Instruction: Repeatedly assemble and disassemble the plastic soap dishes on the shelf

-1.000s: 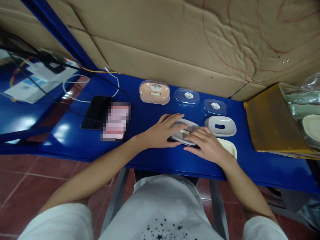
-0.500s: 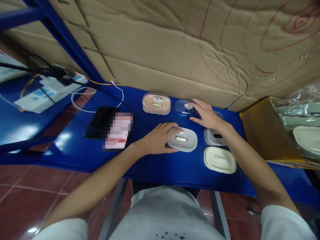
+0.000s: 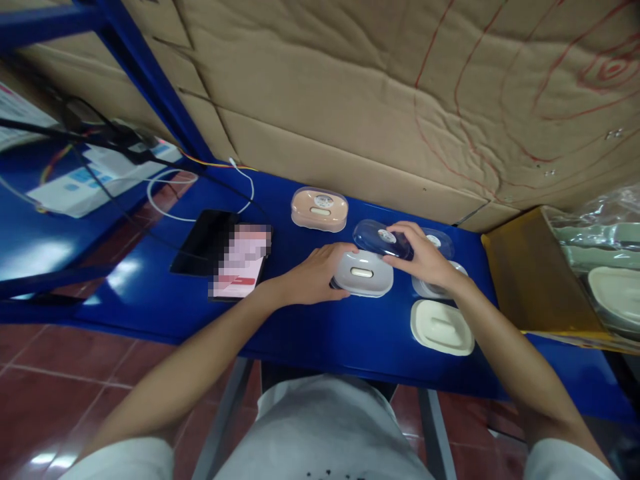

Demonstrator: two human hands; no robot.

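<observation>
My left hand (image 3: 319, 275) is closed around the left end of a light grey oval dish (image 3: 370, 283), which has a cream oblong piece in its middle. My right hand (image 3: 424, 259) grips the right end of a clear plastic lid (image 3: 371, 237) bearing a round sticker. The lid is raised and tilted just behind the grey dish. Behind my right hand lies another clear lid (image 3: 441, 241) with a sticker. Partly hidden under my right wrist is a second pale grey dish (image 3: 425, 288). In front of it rests a cream oval piece (image 3: 441, 327).
A peach dish under a clear lid (image 3: 319, 212) stands at the back. On the left lie a phone (image 3: 243, 260), a black flat item (image 3: 197, 243) and a white cable (image 3: 167, 215). At right, a cardboard box (image 3: 523, 280) holds more dishes. Cardboard (image 3: 325, 100) walls the blue table's (image 3: 300, 333) back.
My right hand has closed on the clear lid and brought it up and nearer to the grey dish. My left hand stays on the dish. The view has shifted slightly.
</observation>
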